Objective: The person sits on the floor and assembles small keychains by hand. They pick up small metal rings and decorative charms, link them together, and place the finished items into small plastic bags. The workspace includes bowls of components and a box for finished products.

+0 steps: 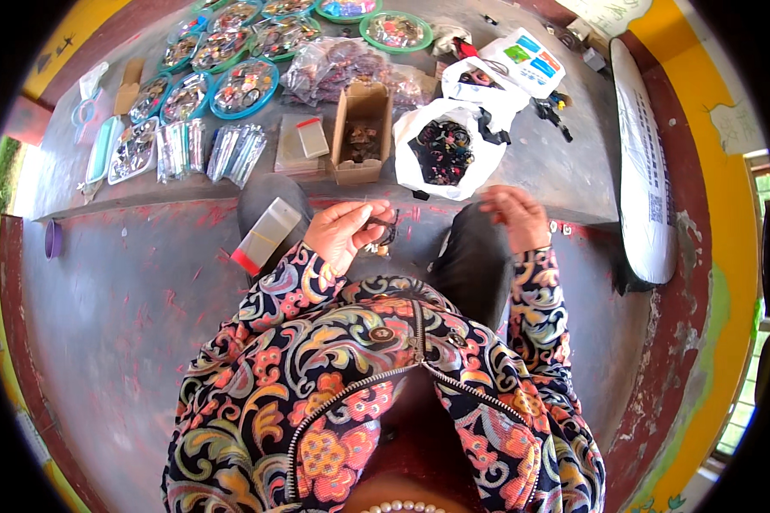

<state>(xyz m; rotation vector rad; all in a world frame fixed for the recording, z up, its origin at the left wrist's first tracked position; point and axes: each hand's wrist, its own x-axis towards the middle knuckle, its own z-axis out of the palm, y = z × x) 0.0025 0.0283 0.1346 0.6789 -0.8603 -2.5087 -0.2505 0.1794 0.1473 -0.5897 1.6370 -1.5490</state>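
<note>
My left hand [342, 232] is closed, thumb and fingertips pinching a dark cord bracelet [390, 227] that hangs in a loop above my lap. Small pale and orange pieces show just under the loop; whether they belong to it I cannot tell. To the right, my right hand [519, 219] is raised over my right knee, fingers curled together. Anything between them is too small to make out. Beyond it stands an open white plastic bag [411, 162] filled with dark, colourful-beaded bracelets [443, 152]. A clear packet with a red edge [269, 232] lies on my left thigh.
On the raised grey ledge [565, 175] stand an open cardboard box [348, 171] and clear bags [289, 158]. Bundles of wrapped sticks [236, 154] lie farther left. Several round trays of trinkets [245, 88] fill the back. A long white wrapped board [637, 162] leans at right.
</note>
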